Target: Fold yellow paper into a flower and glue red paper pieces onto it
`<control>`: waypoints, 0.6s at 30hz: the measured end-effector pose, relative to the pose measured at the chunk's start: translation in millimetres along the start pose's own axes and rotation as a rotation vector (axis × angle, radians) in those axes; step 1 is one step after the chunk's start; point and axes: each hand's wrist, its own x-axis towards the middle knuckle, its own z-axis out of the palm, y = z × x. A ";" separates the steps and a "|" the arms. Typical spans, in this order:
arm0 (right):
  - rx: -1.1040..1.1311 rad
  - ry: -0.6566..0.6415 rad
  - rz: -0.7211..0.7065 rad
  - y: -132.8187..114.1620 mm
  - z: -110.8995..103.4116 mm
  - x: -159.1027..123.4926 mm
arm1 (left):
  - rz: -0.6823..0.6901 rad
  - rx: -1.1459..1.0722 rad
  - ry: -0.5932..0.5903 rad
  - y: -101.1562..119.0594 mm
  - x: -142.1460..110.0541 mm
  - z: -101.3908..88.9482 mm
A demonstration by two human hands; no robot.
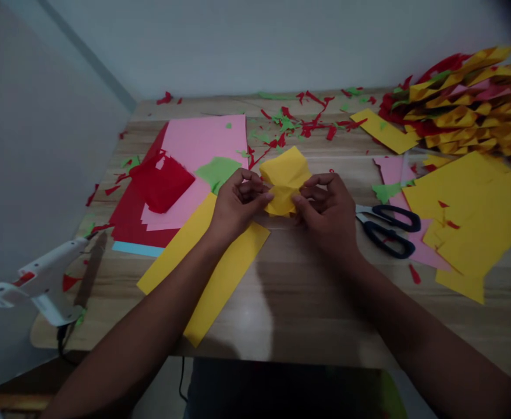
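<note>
Dim light, faint glare on tabletop [251, 314]

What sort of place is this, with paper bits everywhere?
It looks like a paper-craft table, perhaps in someone's home or a small workshop. The clues are the white glue gun, black-handled scissors and scattered red and green paper scraps.

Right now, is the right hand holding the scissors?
No, the scissors lie on the table; the right hand pinches the folded yellow paper.

dim light, pale left wall [32, 134], pale back wall [255, 46], wood-grain tabletop [308, 320], soft glare near its front edge
</note>
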 end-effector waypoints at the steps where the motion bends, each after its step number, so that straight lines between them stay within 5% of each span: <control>1: 0.050 -0.002 0.011 -0.6 1.4 0.2 | -0.006 -0.021 -0.012 0.0 -0.1 0.7; 18: 0.118 0.030 0.019 0.0 5.2 -1.0 | -0.054 -0.167 -0.068 -0.2 -1.1 4.2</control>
